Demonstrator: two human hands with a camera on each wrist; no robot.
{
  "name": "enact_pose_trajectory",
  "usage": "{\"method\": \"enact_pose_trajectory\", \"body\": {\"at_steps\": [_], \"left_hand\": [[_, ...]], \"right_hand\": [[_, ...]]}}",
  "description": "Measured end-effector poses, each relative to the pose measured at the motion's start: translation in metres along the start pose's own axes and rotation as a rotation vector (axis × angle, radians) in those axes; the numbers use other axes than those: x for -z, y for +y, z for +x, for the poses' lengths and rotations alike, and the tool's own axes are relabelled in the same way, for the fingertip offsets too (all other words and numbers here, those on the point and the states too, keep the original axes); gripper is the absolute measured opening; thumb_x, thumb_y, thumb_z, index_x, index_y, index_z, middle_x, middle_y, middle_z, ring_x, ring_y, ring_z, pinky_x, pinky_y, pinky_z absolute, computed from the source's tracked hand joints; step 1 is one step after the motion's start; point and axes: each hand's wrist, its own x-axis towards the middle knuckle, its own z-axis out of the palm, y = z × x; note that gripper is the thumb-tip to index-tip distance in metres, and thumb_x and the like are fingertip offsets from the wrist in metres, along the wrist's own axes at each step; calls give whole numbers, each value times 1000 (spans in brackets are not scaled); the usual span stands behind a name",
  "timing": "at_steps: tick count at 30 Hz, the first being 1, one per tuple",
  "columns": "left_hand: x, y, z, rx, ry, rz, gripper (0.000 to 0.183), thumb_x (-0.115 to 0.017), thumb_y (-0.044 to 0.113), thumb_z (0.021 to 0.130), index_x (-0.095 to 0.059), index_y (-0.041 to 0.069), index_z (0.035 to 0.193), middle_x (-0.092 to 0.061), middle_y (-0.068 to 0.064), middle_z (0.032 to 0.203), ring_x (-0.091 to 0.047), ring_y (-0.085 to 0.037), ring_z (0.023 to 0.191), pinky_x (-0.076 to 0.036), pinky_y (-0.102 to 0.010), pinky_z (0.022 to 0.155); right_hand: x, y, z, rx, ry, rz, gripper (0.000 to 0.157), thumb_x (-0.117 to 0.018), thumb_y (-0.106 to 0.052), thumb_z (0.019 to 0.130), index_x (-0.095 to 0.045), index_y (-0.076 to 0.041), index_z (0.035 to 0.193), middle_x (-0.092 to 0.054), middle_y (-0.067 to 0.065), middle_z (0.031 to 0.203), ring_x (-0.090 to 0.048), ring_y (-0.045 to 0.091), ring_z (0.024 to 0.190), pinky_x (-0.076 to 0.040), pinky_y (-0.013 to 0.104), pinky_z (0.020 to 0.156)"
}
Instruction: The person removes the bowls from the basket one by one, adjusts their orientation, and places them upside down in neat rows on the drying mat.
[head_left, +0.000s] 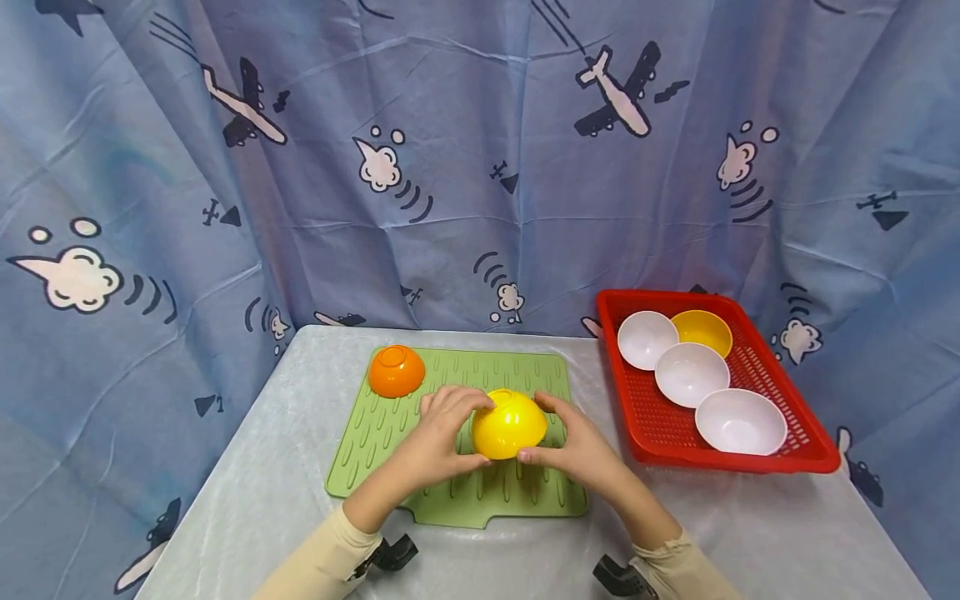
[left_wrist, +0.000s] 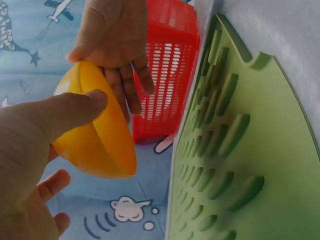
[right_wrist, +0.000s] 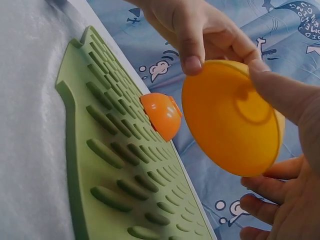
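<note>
Blue curtain [head_left: 442,267] hangs behind. Fingers of the left hand [head_left: 442,437] and right hand [head_left: 581,443] pinch a yellow bowl [head_left: 510,427] between them, bottom up. Under the fingers lies a green mat [head_left: 450,500]; past the left fingers sits an orange bowl [head_left: 397,375], past the right ones a red basket [head_left: 675,458]. It looks like setting-down time: lower it gently, rim first.

The held yellow round bowl [head_left: 510,427] looks like smooth, glossy plastic; the green rectangular mat [head_left: 450,507], matt, ribbed plastic; the red rectangular basket [head_left: 667,455], perforated plastic; the blue printed curtain [head_left: 457,92], creased cloth.
</note>
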Motion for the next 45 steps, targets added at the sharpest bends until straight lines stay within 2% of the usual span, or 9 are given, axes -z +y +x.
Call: {"method": "enact_pose_trajectory", "body": {"at_steps": [5, 9, 12, 17, 20, 23, 32, 36, 45], "left_hand": [[3, 3, 0, -88, 3, 75, 71, -96, 30, 69, -59, 21, 130, -58, 5, 136, -45, -18, 129, -29, -46, 104], [5, 3, 0, -75, 3, 46, 74, -97, 34, 65, -61, 22, 128, -56, 3, 138, -43, -21, 131, -29, -47, 104], [7, 2, 0, 0, -1, -75, 78, -98, 32, 62, -61, 22, 130, -52, 1, 141, -41, -24, 134, -29, -50, 106], [7, 0, 0, 203, -6, -281, 98, -100, 30, 60, -49, 23, 143, -43, -1, 148, -39, -26, 138, -33, -57, 113], [8, -1, 0, 294, -15, -346, 103, -100, 32, 60, -46, 21, 147, -43, -2, 150, -42, -26, 137, -40, -57, 110], [9, -2, 0, 336, -30, -383, 101, -100, 31, 61, -48, 19, 147, -47, -2, 147, -45, -25, 135, -39, -56, 111], [13, -13, -2, 320, -72, -345, 95, -97, 43, 65, -51, 24, 146, -51, 5, 145, -47, -21, 132, -41, -55, 110], [22, -23, -1, 300, -102, -356, 88, -95, 43, 69, -54, 26, 145, -56, 8, 138, -50, -22, 128, -42, -54, 106], [51, -47, 21, 268, -180, -259, 84, -93, 41, 73, -54, 24, 146, -57, 1, 141, -50, -22, 129, -43, -52, 108]], "right_hand": [[1, 1, 0, 6, -23, -50, 96, -90, -46, 75, -46, -5, 151, -52, 17, 151, -45, 41, 141, -32, 70, 111], [2, 2, 0, 12, -29, -47, 96, -90, -47, 74, -48, -7, 150, -53, 15, 150, -46, 40, 140, -32, 71, 111], [2, 3, 1, 22, -28, -15, 95, -92, -46, 72, -48, -11, 150, -53, 11, 150, -46, 39, 141, -30, 72, 111], [2, 4, 1, 56, -4, 44, 97, -95, -41, 69, -48, -18, 150, -51, 8, 152, -42, 38, 144, -27, 74, 112], [1, 5, 1, 93, 23, 67, 99, -96, -38, 68, -47, -20, 151, -49, 9, 154, -40, 39, 145, -26, 75, 112], [-1, 6, 1, 133, 44, 90, 99, -97, -34, 67, -46, -20, 151, -46, 11, 155, -39, 40, 145, -25, 75, 112], [-9, 9, 6, 188, 88, 70, 97, -98, -34, 67, -49, -21, 150, -43, 10, 155, -38, 39, 144, -27, 74, 111], [-13, 6, 12, 166, 80, 60, 97, -98, -36, 67, -49, -22, 150, -44, 9, 155, -37, 38, 145, -27, 73, 112], [-17, -7, 38, 93, 68, 108, 97, -96, -30, 70, -46, -21, 152, -42, 9, 157, -35, 36, 147, -22, 72, 115]]}}
